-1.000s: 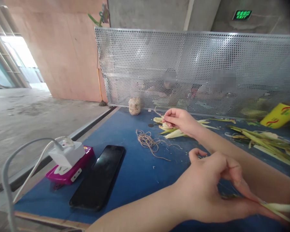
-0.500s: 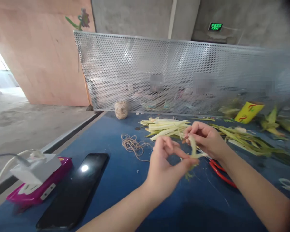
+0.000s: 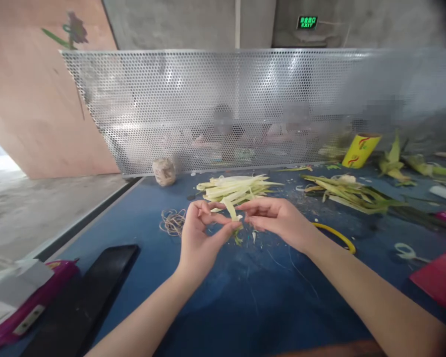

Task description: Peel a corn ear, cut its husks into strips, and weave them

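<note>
My left hand (image 3: pixel 200 238) pinches a pale green corn husk strip (image 3: pixel 229 208) between thumb and fingers, over the blue table. The strip is folded and stands up from the fingertips, with a small green shred below them. My right hand (image 3: pixel 275 218) meets it from the other side, fingers bent and closed at the strip's edge; its exact hold is partly hidden. Just beyond both hands lies a pile of pale husk strips (image 3: pixel 241 187). A loose coil of thin twine (image 3: pixel 173 222) rests left of my left hand. A yellow curved handle (image 3: pixel 340 235) shows beyond my right forearm.
At left are a black phone (image 3: pixel 92 292) and a purple power strip (image 3: pixel 55 287). A ball of twine (image 3: pixel 164 172) stands by the perforated metal screen (image 3: pixel 193 109), with people dimly visible behind it. More husks (image 3: pixel 353 193), a yellow roll (image 3: pixel 362 150) and a red object (image 3: pixel 440 275) lie right.
The view has swung to the right, bringing the red object into sight. My right hand has come lower, level with my left, beside the husk strip. The red-handled tool no longer shows.
</note>
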The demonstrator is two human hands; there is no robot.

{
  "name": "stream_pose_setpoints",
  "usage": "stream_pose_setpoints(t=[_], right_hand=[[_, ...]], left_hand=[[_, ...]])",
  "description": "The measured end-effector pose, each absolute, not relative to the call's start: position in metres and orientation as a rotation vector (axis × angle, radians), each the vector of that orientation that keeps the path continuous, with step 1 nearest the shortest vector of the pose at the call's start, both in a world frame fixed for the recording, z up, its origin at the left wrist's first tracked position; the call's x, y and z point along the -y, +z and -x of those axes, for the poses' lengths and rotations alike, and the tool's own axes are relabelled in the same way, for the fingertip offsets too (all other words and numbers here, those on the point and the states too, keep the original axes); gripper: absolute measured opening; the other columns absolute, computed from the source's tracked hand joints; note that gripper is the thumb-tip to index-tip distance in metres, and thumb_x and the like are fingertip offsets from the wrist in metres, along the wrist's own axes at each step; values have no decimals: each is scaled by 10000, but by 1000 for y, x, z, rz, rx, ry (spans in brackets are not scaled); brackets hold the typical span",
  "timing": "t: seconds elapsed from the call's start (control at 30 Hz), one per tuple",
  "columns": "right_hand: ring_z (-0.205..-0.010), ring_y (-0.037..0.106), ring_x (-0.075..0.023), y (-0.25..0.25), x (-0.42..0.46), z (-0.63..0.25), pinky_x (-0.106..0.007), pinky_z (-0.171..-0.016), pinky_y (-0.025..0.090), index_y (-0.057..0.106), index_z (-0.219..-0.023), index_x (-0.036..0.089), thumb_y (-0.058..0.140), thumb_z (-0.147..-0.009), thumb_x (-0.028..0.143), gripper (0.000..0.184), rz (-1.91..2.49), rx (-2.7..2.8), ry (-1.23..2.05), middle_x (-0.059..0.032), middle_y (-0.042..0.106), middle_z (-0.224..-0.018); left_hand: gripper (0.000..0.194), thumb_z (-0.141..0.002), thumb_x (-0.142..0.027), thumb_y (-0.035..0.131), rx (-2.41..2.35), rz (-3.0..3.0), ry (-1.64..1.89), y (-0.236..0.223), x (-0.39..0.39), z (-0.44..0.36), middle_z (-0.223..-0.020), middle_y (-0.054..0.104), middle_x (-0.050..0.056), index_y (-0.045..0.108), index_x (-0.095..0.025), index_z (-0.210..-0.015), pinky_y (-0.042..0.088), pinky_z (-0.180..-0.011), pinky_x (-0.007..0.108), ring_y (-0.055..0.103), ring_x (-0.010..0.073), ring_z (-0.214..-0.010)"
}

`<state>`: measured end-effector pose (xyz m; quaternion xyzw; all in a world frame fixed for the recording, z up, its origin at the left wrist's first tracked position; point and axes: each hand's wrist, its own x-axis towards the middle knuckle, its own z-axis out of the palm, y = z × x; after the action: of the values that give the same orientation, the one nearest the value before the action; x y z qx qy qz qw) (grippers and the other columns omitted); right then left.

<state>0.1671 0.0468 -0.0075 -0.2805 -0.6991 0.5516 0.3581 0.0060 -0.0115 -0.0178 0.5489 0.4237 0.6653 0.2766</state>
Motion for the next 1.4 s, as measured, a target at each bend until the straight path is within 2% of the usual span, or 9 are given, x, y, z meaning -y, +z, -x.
stream_pose_setpoints(t=[0.13,0.23,0.5,0.67,0.8,0.97,1.13,1.27,1.4], right_hand=[[-671,549,-93,-6,-42,-166,-235,-587,421,399,-1187,206,585,-736,105,498,576,1738,1482,22,586,-756],[-624,528,-88,-6,-42,-170,-226,-548,389,320,-1202,202,552,-733,60,542,435,1735,1579,38,571,-706],[-547,477,-76,-8,-46,-173,-213,-495,353,344,-1177,218,530,-710,33,536,451,1711,1676,51,554,-663],[-565,496,-74,-8,-43,-172,-205,-509,366,321,-1210,211,505,-709,4,572,342,1720,1729,56,544,-657],[-565,511,-71,-7,-44,-173,-194,-497,360,330,-1195,200,519,-709,16,553,319,1707,1737,56,549,-658],[-564,512,-74,-6,-45,-172,-193,-470,339,334,-1179,195,544,-705,42,541,265,1711,1768,52,549,-676],[-606,528,-79,-7,-43,-173,-209,-527,377,330,-1191,196,525,-726,35,530,282,1787,1699,51,540,-697],[-616,516,-75,-10,-39,-173,-224,-574,391,299,-1221,209,510,-744,18,555,281,1862,1588,50,529,-720],[-608,484,-76,-12,-38,-173,-226,-571,376,285,-1248,229,505,-762,22,572,301,1937,1477,48,509,-722]], left_hand=[[418,-660,-115,697,-1142,-1554,1792,-20,9,-6,-574,650,-49,323,-247,-792,375,-962,430,565,181,-1048],[407,-676,-85,672,-1085,-1744,1782,-21,10,-5,-583,651,-47,329,-250,-820,370,-977,459,546,195,-1109],[413,-666,-38,665,-1109,-2001,1888,-20,16,-4,-627,661,-24,368,-250,-861,413,-937,489,476,251,-1205],[434,-689,-20,644,-970,-2005,1779,-20,17,-7,-615,661,-69,331,-254,-877,476,-875,418,634,204,-987],[466,-672,-20,659,-950,-1955,1794,-20,19,-8,-627,668,-74,319,-249,-891,498,-807,378,682,198,-839],[472,-660,-56,686,-1033,-1933,1817,-15,19,-7,-627,680,-84,320,-246,-888,420,-858,399,691,182,-740],[457,-664,-100,693,-1126,-1973,1760,-14,17,-3,-658,697,-66,344,-244,-920,334,-920,452,684,185,-678],[463,-654,-124,713,-1177,-1935,1697,-15,17,-2,-632,676,-81,366,-253,-933,283,-981,471,687,203,-731],[476,-676,-120,696,-1101,-1931,1673,-18,17,-1,-626,658,-90,350,-265,-969,297,-981,459,683,206,-811]])
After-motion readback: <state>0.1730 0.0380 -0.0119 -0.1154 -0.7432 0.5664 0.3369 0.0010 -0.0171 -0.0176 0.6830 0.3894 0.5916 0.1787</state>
